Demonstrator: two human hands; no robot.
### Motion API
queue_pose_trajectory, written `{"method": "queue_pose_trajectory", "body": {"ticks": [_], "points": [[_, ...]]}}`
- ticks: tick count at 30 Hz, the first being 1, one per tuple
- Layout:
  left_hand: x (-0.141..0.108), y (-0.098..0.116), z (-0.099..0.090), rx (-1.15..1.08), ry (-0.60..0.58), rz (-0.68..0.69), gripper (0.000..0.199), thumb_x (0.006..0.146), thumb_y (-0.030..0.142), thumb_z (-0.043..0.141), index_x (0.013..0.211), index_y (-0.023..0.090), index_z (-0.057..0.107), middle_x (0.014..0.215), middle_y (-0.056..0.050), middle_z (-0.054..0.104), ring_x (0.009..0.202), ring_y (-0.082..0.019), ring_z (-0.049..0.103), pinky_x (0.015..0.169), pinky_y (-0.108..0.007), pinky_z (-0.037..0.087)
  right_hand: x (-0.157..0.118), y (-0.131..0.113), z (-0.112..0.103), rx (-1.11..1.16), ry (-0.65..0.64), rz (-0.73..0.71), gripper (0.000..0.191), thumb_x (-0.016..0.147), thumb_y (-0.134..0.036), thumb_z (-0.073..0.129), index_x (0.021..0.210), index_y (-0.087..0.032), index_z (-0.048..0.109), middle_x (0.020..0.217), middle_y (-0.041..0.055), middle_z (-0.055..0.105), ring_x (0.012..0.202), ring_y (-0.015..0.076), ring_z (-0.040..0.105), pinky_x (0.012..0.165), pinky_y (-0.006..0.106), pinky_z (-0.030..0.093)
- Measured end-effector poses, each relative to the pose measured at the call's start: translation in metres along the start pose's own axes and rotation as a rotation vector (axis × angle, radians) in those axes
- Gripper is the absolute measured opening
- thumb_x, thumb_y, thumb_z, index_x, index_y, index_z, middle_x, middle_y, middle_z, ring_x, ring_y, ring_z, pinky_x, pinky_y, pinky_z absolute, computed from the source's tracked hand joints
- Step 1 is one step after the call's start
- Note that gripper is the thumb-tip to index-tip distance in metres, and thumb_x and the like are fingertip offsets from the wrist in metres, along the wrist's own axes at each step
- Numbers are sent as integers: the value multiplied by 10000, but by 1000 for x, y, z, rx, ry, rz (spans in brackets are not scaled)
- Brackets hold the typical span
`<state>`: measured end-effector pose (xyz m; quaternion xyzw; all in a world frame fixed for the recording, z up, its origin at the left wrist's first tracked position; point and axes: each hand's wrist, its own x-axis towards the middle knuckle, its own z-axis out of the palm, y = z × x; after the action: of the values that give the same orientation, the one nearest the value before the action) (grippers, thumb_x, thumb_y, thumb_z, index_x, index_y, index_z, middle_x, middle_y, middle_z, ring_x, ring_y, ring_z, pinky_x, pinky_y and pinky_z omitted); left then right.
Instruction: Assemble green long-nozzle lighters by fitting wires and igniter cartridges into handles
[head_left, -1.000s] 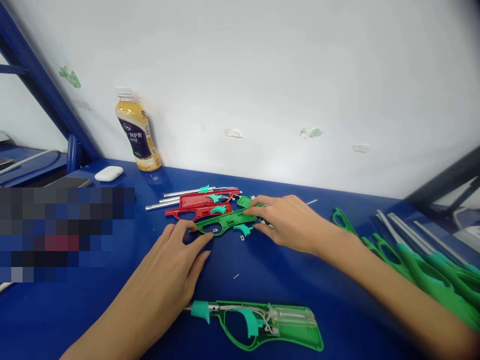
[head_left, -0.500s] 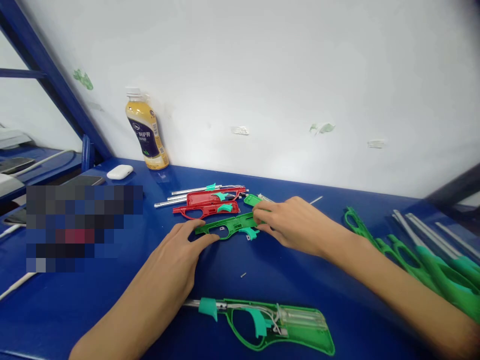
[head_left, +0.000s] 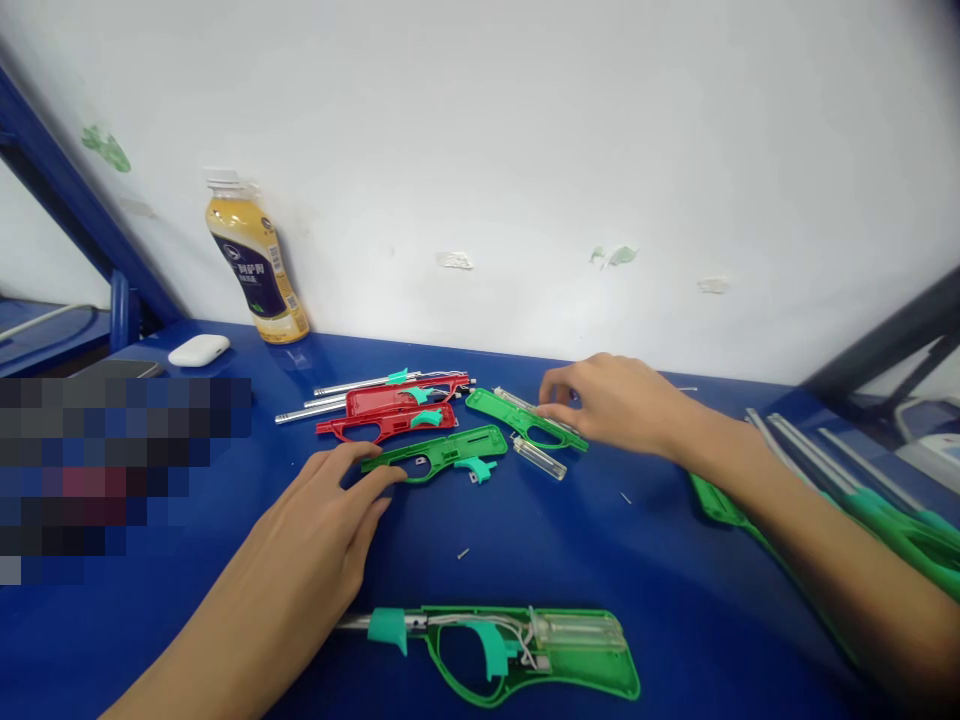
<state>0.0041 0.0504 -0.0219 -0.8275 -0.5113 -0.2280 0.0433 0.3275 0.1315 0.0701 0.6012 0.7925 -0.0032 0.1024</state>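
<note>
My left hand is at the left end of an empty green shell half, thumb and fingers apart around its tip. A teal trigger piece lies just below that shell. To the right, my right hand has its thumb and index finger curled near the end of another green shell half; what lies between the fingertips is too small to tell. A clear fuel tank lies below this shell. Nearer the front lies a green lighter half with wires, a teal trigger and a clear tank inside.
Red shell parts and metal tubes lie behind my left hand. Small screws rest mid-table. Green lighters are at the right. A yellow bottle and a white case stand at the back left.
My right hand has left the middle green shell and moved right to the other green shell's end. My left hand stays at the middle shell's tip. The view has shifted right.
</note>
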Motion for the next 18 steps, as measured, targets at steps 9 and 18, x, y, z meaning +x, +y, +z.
{"method": "queue_pose_trajectory", "body": {"ticks": [9, 18], "points": [[-1, 3, -2, -28, 26, -8, 375, 1120, 427, 416, 1265, 286, 732, 1345, -106, 671, 1206, -351, 687, 943, -650, 640, -2, -15, 4, 20, -100, -9, 403, 1043, -452, 692, 1361, -208, 655, 1379, 104, 673, 1160, 243, 697, 984, 477, 612], [7, 13, -12, -58, 135, -5, 327, 1114, 434, 480, 1304, 301, 710, 1328, -72, 691, 1238, -312, 684, 1015, -568, 636, -9, -6, -9, 123, 75, -57, 263, 1053, -447, 665, 1152, -220, 753, 1142, 57, 765, 970, 208, 718, 887, 423, 604]]}}
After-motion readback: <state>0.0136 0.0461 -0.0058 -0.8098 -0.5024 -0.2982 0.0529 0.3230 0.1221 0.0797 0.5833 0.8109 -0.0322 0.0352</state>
